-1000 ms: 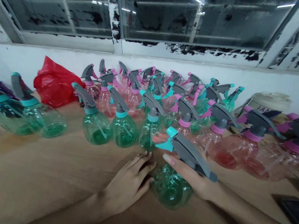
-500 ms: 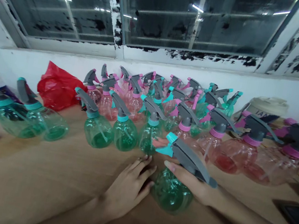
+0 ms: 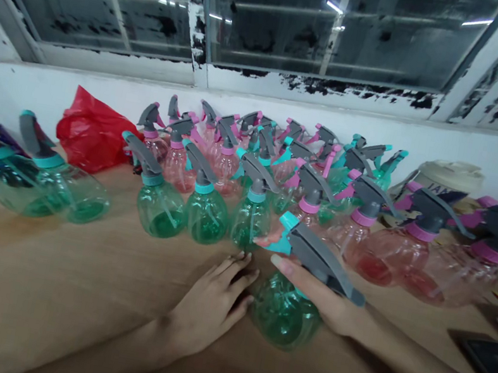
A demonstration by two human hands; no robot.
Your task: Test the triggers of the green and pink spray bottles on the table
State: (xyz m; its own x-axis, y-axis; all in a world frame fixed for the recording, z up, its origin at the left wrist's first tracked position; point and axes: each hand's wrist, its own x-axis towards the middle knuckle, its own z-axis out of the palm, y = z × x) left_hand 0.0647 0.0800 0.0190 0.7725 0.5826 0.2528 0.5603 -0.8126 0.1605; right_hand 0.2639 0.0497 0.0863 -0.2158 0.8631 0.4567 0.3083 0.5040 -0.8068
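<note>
My right hand (image 3: 323, 296) is wrapped round the neck of a green spray bottle (image 3: 284, 315) with a grey and turquoise trigger head. This bottle stands at the front of the wooden table, its nozzle facing away to the left. Fingertips show beyond the trigger; the rest of those fingers are hidden behind the head. To its left, my left hand (image 3: 215, 306) lies flat on the table with fingers apart, its fingertips close to the bottle's side. Just behind my hands stand a green spray bottle (image 3: 251, 222) and another green spray bottle (image 3: 205, 217).
Pink spray bottles (image 3: 379, 254) stand in a row at right, with several more pink and green ones behind. A red plastic bag (image 3: 92, 133) and two green bottles are at left. A dark phone (image 3: 494, 368) lies at right, a white tub (image 3: 450, 177) behind.
The view has tipped slightly, so the bottles at left sit a little higher and further left. My right hand keeps its hold on the green spray bottle; my left hand stays on the table.
</note>
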